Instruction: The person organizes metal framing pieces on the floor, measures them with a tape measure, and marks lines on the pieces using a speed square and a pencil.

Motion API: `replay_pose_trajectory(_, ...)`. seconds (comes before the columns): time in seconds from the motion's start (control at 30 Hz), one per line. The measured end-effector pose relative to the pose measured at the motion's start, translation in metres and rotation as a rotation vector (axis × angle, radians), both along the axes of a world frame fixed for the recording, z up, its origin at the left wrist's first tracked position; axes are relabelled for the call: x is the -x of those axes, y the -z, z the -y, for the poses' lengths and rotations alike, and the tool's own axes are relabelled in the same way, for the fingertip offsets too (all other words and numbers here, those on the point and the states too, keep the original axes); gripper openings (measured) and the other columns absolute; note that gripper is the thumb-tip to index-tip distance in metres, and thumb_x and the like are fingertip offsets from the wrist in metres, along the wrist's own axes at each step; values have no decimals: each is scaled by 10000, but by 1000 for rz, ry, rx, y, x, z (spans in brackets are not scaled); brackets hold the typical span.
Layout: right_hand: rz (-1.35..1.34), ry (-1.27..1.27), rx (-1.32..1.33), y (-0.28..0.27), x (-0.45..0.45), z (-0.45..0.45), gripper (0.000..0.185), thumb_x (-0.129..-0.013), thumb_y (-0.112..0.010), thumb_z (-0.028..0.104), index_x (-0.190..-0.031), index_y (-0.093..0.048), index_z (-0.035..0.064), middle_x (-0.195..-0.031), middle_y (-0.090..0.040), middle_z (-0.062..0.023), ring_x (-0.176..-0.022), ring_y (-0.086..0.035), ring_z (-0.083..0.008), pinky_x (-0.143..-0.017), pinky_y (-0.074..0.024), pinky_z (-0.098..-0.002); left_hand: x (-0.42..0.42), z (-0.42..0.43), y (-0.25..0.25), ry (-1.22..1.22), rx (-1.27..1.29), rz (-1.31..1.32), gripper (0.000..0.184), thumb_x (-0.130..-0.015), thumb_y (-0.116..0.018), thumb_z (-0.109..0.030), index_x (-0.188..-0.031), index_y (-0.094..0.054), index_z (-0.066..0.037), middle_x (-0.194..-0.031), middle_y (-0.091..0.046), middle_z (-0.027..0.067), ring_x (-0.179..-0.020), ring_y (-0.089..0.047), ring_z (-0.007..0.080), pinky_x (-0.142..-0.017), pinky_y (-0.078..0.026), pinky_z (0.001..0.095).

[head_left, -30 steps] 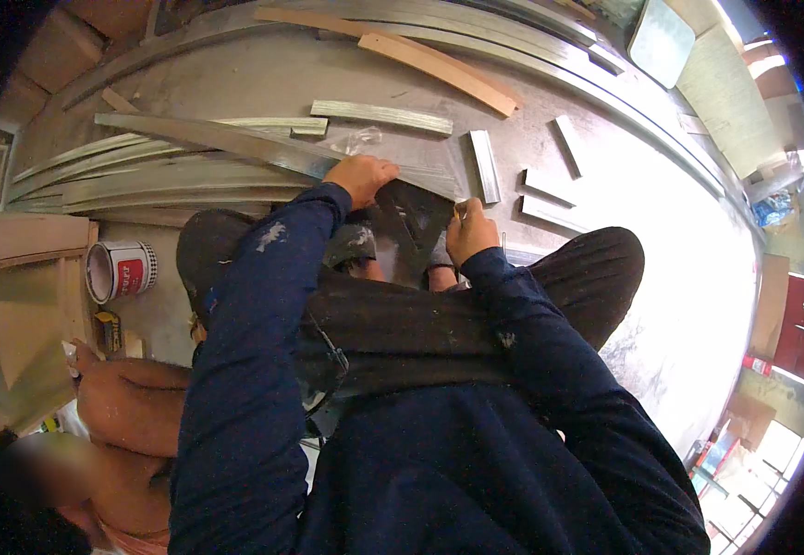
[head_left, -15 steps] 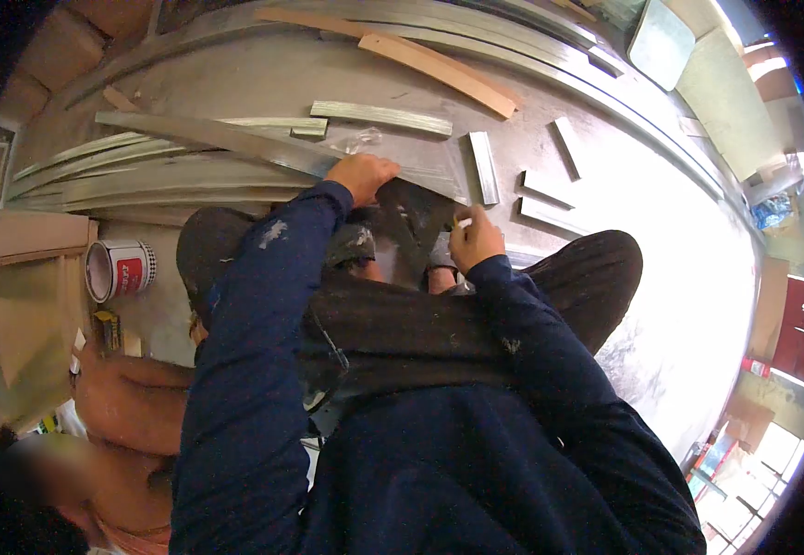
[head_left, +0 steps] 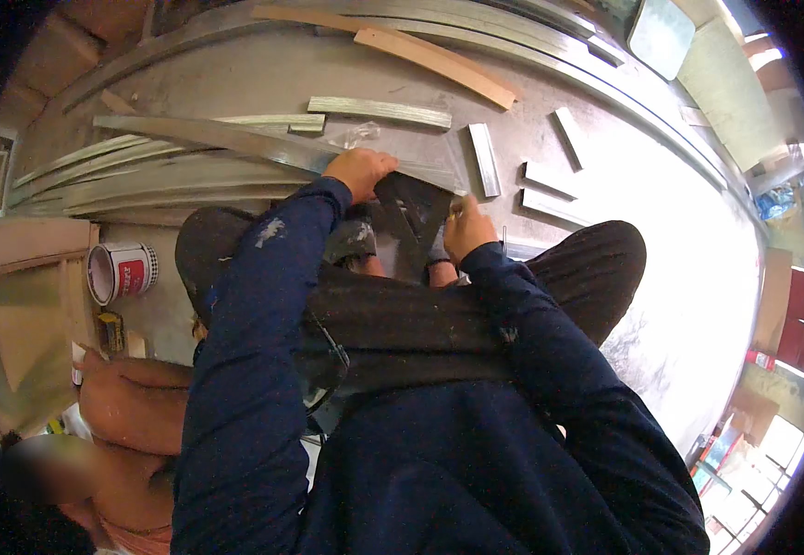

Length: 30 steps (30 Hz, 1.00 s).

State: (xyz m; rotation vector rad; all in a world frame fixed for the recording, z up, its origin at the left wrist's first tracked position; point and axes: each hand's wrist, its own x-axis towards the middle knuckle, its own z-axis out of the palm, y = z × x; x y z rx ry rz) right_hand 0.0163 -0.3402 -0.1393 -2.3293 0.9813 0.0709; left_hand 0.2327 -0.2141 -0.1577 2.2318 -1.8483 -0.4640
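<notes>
My left hand (head_left: 361, 174) is closed on a long grey metal strip (head_left: 226, 139), which slants from the upper left down toward my feet. My right hand (head_left: 468, 229) is pinched beside the strip's right end, around something small and pale that I cannot make out. Under and between my hands lies a dark piece (head_left: 411, 205) with a slot-like mark. A crumpled clear plastic wrap (head_left: 361, 136) is just above my left hand. Short metal channel pieces (head_left: 483, 160) lie beyond my right hand.
Long metal profiles (head_left: 143, 185) are stacked at the left, with more along the top. Two wooden strips (head_left: 439, 67) lie farther off. A white and red bucket (head_left: 122, 273) stands at the left. Another person (head_left: 134, 407) sits at the lower left.
My right hand drew back from the strip's end, then came up beside it again. My left hand stayed on the strip. The view shifted slightly.
</notes>
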Motion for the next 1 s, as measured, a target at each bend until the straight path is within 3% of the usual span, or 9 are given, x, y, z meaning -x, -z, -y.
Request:
replay_pose_trajectory(0.03, 1, 5, 2, 7, 3, 0, 230, -799, -580, 182, -990, -547, 59, -822, -635, -247, -773, -615, -409, -703, -485, -475, -1, 0, 1, -1, -10, -5, 559, -593, -716, -34, -1127, -558, -86, -1151, -594, 105, -1049, -569, 313, -892, -484, 389)
replay_pose_trajectory(0.1, -528, -707, -35, 26, 12, 0, 265, -764, -597, 232, -955, -647, 53, -885, -636, -254, -835, -629, -384, -744, -502, -447, -1, 3, 1, -1, -14, -8, 560, -594, -713, -31, -1129, -557, -88, -1155, -592, 104, -1054, -565, 315, -893, -484, 389)
replay_pose_trajectory(0.13, -526, -708, -30, 18, 12, 1, 265, -764, -597, 232, -955, -647, 53, -885, -636, -254, -835, -629, -384, -744, -502, -447, 0, 2, 0, 2, 16, -17, 542, -590, -708, -31, -1109, -559, -84, -1121, -600, 105, -1035, -569, 322, -879, -485, 397)
replay_pose_trajectory(0.33, -286, -5, -21, 45, 20, 42, 301, -774, -599, 339, -844, -704, 65, -831, -659, -205, -822, -647, -349, -764, -500, -388, 1, 2, 2, -40, 38, 32, 306, -646, -667, -101, -941, -585, -107, -959, -625, 102, -912, -601, 320, -782, -489, 426)
replay_pose_trajectory(0.43, 51, 530, -663, 55, 12, 66, 588, -777, -598, 571, -1080, -629, 69, -880, -647, -115, -834, -615, -295, -730, -475, -498, -5, 4, 17, 1, 143, -36, 296, -631, -658, -160, -920, -607, -120, -903, -620, 119, -898, -594, 346, -786, -485, 434)
replay_pose_trajectory(0.57, 121, 629, -848, 40, -8, 67, 708, -755, -619, 616, -1216, -513, 90, -1099, -537, -102, -1012, -497, -223, -739, -414, -503, -5, 4, 20, -14, 138, -41, 245, -666, -661, -166, -896, -604, -106, -876, -639, 152, -869, -616, 346, -749, -492, 450)
replay_pose_trajectory(0.63, 166, 602, -991, 37, -13, 62, 671, -778, -625, 547, -1270, -460, 122, -1213, -491, -88, -1121, -474, -245, -928, -324, -525, -7, 7, 28, -9, 137, 5, 265, -660, -679, -176, -905, -608, -102, -884, -643, 151, -873, -618, 346, -752, -492, 451)
replay_pose_trajectory(0.87, 300, 475, -1062, 53, -11, 62, 409, -838, -657, 370, -1122, -565, 92, -914, -595, -23, -846, -553, -168, -762, -454, -393, -10, 10, 8, -28, -46, -83, 327, -615, -688, -115, -926, -598, -67, -929, -636, 144, -935, -595, 355, -782, -479, 452)
replay_pose_trajectory(1.0, 274, 449, -1039, 53, -13, 62, 395, -909, -558, 342, -1157, -523, 37, -993, -572, -74, -914, -554, -229, -773, -489, -397, -17, 18, 21, -27, -26, -56, 391, -576, -772, -172, -925, -608, -103, -920, -646, 158, -926, -606, 361, -779, -485, 445)
